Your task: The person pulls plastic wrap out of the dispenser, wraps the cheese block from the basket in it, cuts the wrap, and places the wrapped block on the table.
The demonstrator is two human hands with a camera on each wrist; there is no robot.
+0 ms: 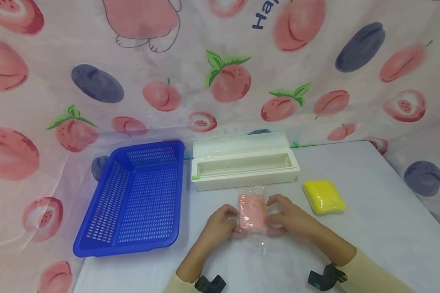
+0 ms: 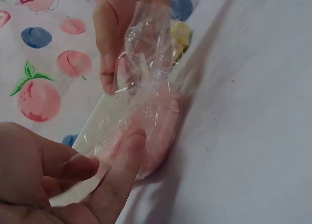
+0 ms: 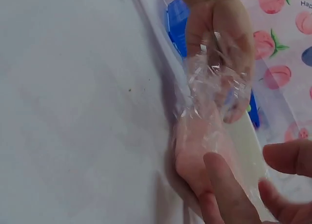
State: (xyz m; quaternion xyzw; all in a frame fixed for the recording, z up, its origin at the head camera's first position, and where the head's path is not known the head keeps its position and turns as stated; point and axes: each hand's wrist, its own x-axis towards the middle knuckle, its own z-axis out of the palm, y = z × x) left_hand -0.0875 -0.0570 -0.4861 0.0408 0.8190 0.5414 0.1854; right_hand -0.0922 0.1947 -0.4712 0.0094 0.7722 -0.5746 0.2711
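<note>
A soft-looking pink block in a clear plastic wrapper [image 1: 252, 213] is between the two hands, its loose crinkled wrapper ends sticking out at top and bottom. At its left edge the left hand [image 1: 220, 224] holds the packet, one fingertip resting on the pink surface in the left wrist view. From the other side the right hand [image 1: 291, 217] holds it with a digit [image 3: 222, 180] against the pink face. That hand's other fingers are bent and apart from the packet. Part of the fingers is hidden beneath the packet.
A blue perforated basket [image 1: 177, 195] stands at the left. Behind the packet is a long white box [image 1: 245, 179] with its lid raised. A yellow packet [image 1: 324, 197] lies to the right on the white-covered table [image 1: 381, 228]. A fruit-print cloth [image 1: 190, 53] hangs behind.
</note>
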